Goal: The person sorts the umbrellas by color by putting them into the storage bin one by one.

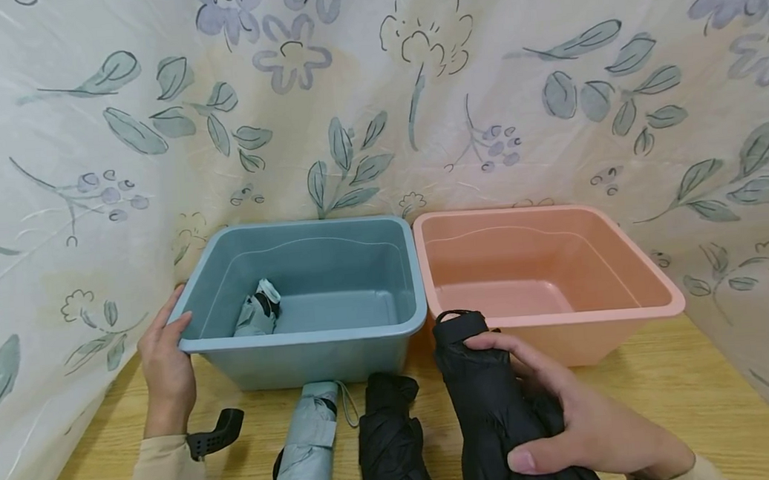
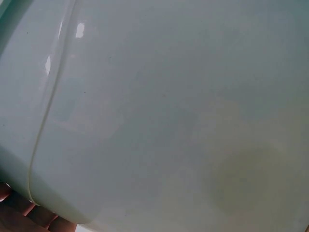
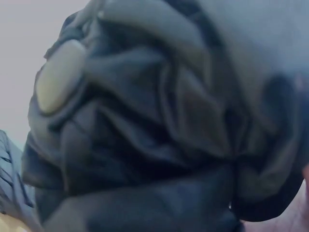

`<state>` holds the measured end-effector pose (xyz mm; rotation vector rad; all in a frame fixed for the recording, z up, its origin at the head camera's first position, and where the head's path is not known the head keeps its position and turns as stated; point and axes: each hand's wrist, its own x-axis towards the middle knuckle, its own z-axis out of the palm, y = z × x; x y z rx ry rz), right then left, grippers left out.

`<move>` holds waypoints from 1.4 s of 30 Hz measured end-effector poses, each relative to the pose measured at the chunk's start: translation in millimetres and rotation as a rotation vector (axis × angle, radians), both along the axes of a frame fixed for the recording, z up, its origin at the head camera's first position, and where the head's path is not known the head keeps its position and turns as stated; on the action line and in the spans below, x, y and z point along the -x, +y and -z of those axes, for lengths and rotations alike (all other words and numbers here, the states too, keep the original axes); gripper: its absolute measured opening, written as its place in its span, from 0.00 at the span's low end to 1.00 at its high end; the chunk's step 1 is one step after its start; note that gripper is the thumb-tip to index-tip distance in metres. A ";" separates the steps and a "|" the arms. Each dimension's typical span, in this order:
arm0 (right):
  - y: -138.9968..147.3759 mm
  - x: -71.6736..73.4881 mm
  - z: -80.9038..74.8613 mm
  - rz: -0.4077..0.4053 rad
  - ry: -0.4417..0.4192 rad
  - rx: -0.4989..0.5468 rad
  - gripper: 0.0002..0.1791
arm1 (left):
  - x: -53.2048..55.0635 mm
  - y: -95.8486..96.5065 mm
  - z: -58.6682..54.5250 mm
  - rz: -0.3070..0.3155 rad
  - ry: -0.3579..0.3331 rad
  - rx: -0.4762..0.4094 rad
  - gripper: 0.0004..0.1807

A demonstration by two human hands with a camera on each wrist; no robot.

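My right hand grips a black folded umbrella, its top end with a wrist loop close to the front rim of the pink bin. More black fabric shows beneath my palm. In the right wrist view, bunched dark umbrella fabric with a pale oval button fills most of the picture. My left hand holds the left rim of the blue bin, thumb over the edge; its fingers show under the bin's wall in the left wrist view. A light-blue folded umbrella lies inside the blue bin.
Beside the blue bin stands the pink bin, nothing visible inside. Before the bins, a light-blue folded umbrella and another black one lie on the wooden table. A floral cloth hangs behind.
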<state>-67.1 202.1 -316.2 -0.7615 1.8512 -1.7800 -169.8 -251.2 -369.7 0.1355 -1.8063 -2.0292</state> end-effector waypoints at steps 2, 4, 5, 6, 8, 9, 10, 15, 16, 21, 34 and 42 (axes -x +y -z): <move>1.6 5.5 -7.8 0.035 0.073 -0.060 0.47 | 0.3 -0.2 0.2 -0.004 -0.004 0.005 0.26; 3.8 12.0 -17.1 0.069 0.137 -0.107 0.48 | 0.7 -0.4 0.2 -0.006 -0.007 0.009 0.26; 4.9 15.8 -22.1 0.085 0.160 -0.122 0.48 | 0.8 -0.5 0.2 -0.007 -0.008 0.010 0.26; 5.9 19.9 -27.7 0.097 0.169 -0.128 0.48 | 0.8 -0.5 0.1 -0.009 -0.010 0.011 0.26; 8.0 28.7 -39.1 0.126 0.180 -0.134 0.48 | 1.0 -0.4 -0.1 -0.012 -0.013 0.011 0.26; 9.1 33.5 -44.9 0.136 0.171 -0.128 0.47 | 1.0 -0.3 -0.2 -0.012 -0.014 0.008 0.26; 10.1 38.6 -50.4 0.150 0.169 -0.127 0.47 | 1.0 -0.1 -0.3 -0.012 -0.013 0.005 0.26; 15.8 67.6 -70.6 0.240 0.174 -0.222 0.44 | 1.2 -0.1 -0.5 -0.011 -0.013 -0.006 0.26; 16.4 74.3 -72.7 0.257 0.180 -0.255 0.44 | 1.2 -0.2 -0.5 -0.010 -0.014 -0.006 0.27; 19.8 111.6 -74.1 0.295 0.129 -0.341 0.44 | 0.6 -1.2 -0.1 -0.006 -0.014 -0.004 0.26; 11.6 184.4 -46.7 0.233 0.015 -0.465 0.47 | 1.3 -2.1 2.1 -0.009 -0.018 0.006 0.26; 2.3 199.6 -31.2 0.186 0.085 -0.631 0.51 | 2.1 -1.1 0.8 -0.015 -0.009 0.002 0.26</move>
